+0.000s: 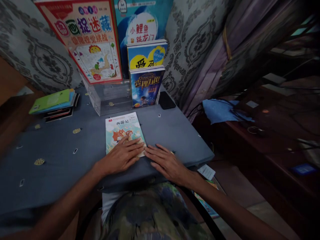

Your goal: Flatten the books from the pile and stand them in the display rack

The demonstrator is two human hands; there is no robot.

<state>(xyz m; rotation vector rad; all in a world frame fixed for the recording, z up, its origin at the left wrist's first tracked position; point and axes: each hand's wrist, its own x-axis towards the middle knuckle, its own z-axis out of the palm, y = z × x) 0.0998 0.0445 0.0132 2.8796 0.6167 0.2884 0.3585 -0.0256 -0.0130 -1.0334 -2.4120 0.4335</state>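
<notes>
On the grey cloth-covered table [62,146], close to its near edge, a thin paperback with a pale illustrated cover [124,130] lies flat, its title 西游记 printed in dark characters across the top. The left hand [123,156] rests palm down on the lower half of that cover, fingers spread flat and gripping nothing. The right hand [167,164] lies flat on the cloth just beside the book's lower right corner, fingers stretched out and open, fingertips at the book's edge.

Behind the book stands a clear plastic box [110,98]. Beside it a dark blue fantasy-cover book [145,86] stands upright, and behind that a blue-and-yellow book [147,55]. A large red-bordered activity book [87,38] leans on the patterned wall, next to a blue picture book [140,21] reading 小鲤鱼跳龙门. A black phone [167,100] lies flat to the right, and a stack with a green book on top [53,101] sits at the far left.
</notes>
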